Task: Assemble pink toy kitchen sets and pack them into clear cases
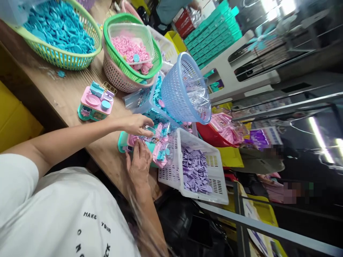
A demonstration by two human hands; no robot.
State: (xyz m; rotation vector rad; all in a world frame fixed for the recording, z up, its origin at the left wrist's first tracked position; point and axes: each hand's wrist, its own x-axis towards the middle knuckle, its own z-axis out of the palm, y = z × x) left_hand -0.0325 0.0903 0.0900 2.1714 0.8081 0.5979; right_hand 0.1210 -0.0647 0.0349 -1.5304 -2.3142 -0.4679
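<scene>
My left hand (138,125) reaches in from the left, fingers closed on a small clear plastic piece (150,131) above a row of toy kitchens. My right hand (139,162) comes from below, its fingers bent over the edge of a toy kitchen (123,142) with a pink top and teal base. Its thumb lies on the near side, and the fingers hide part of the top. Beside it, touching or close, is another pink and teal toy kitchen (160,153). A finished-looking toy kitchen (93,101) with pink, blue and lilac parts stands apart on the left.
The wooden table (61,96) runs diagonally. Around the hands stand a white basket (171,175) of lilac parts, a blue basket (174,89) with clear pieces, a green basket (107,32) holding a tub of pink parts, and a light-green basket (66,59) of blue parts. Other people are in the background.
</scene>
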